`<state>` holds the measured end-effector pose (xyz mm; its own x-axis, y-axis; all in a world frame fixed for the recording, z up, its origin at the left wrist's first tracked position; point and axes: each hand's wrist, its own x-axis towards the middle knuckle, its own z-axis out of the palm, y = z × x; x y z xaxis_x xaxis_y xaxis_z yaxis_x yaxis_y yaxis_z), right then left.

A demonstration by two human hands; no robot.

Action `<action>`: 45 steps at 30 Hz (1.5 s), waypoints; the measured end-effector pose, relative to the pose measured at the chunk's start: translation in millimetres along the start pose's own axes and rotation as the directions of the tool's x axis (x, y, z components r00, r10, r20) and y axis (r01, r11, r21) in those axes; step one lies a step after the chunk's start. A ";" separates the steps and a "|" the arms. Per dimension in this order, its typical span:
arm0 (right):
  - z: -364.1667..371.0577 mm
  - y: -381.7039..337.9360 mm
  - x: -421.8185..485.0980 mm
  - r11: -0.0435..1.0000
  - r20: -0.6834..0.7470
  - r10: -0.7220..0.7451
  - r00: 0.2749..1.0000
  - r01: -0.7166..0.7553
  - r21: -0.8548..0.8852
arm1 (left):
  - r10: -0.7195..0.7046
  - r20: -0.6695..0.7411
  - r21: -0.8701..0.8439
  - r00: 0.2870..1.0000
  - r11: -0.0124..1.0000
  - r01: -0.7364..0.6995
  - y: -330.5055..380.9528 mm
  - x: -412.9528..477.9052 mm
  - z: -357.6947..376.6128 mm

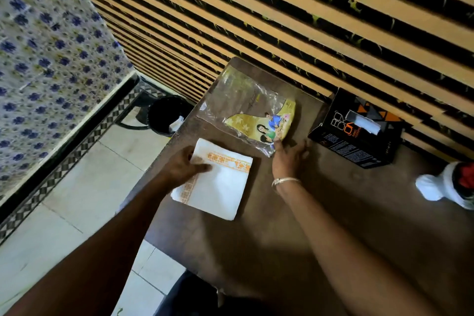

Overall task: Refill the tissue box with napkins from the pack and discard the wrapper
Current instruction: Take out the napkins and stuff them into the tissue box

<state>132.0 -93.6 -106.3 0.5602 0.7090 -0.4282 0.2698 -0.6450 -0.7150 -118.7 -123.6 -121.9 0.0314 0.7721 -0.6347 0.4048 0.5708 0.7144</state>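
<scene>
The napkins (pixel 220 182) are held at centre frame by the left hand (pixel 183 165), thumb laid on top. The emptied wrapper (pixel 251 110), just above, is touched by the flat-fingered right hand (pixel 289 159). The box (pixel 356 131), right, is not yet refilled, nor is the wrapper binned.

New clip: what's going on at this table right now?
A person has a stack of napkins lying out of its pack on the table. The left hand holds the stack at its far edge, thumb on top. The right hand, fingers spread, touches a corner of the flat plastic wrapper. The black tissue box stands to the right, without the stack in it yet. A black bin sits on the floor.
</scene>
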 end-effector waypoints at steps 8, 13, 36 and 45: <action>31.9 54.0 -93.2 0.980 0.374 0.195 0.906 -0.171 -0.098 | 0.053 -0.329 0.426 0.943 0.899 0.098 -8.3 -1.1 30.5; 47.6 52.7 -105.0 0.968 0.422 0.251 0.871 -0.214 -0.134 | 0.031 -0.352 0.439 0.936 0.888 0.135 -14.6 0.7 42.2; 28.6 40.6 -106.9 0.986 0.432 0.149 0.889 -0.167 0.005 | 0.107 -0.326 0.455 0.939 0.888 0.057 -8.9 -9.4 62.4; -69.1 30.6 -26.2 0.965 -0.145 0.093 0.985 -0.053 0.256 | 0.554 -0.265 0.551 0.789 0.759 -0.348 69.3 -14.2 110.0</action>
<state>179.7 -151.6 -78.7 0.6905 0.5972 -0.4082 0.0300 -0.5874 -0.8088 9.4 -125.8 -95.7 0.0070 0.9996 -0.0274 0.7995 0.0108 0.6006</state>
